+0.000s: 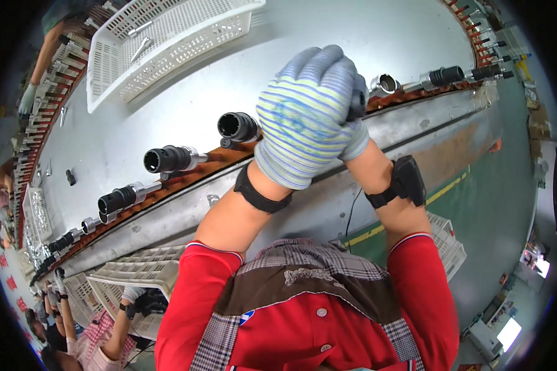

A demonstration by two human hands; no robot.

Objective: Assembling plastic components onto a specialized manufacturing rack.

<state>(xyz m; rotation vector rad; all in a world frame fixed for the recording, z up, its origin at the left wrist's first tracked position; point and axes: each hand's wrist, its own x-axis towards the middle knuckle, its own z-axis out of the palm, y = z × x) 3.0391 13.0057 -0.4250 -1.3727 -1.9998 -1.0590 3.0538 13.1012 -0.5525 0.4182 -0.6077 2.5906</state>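
Note:
My left hand (pixel 300 120), in a striped grey knitted glove, is closed over the top of my right hand. My right hand (pixel 354 141), gloved too, is mostly hidden beneath it. A black cylindrical part (pixel 358 102) shows at the right edge of the two hands, gripped between them; most of it is covered. Left of my hands, a black notched sleeve (pixel 236 127) lies on the brown conveyor strip. Another black sleeve with a silver shaft (pixel 170 159) lies further left, then a third sleeve (pixel 120 199). To the right are a silver ring-ended part (pixel 385 84) and a black-and-silver part (pixel 442 76).
A white perforated basket (pixel 167 59) with a few metal pieces stands on the grey table (pixel 365 31). Slotted crates (pixel 136 269) sit below the bench edge at left. Other people's gloved hands (pixel 133 294) work at lower left. A metal rail (pixel 439 127) runs along the near edge.

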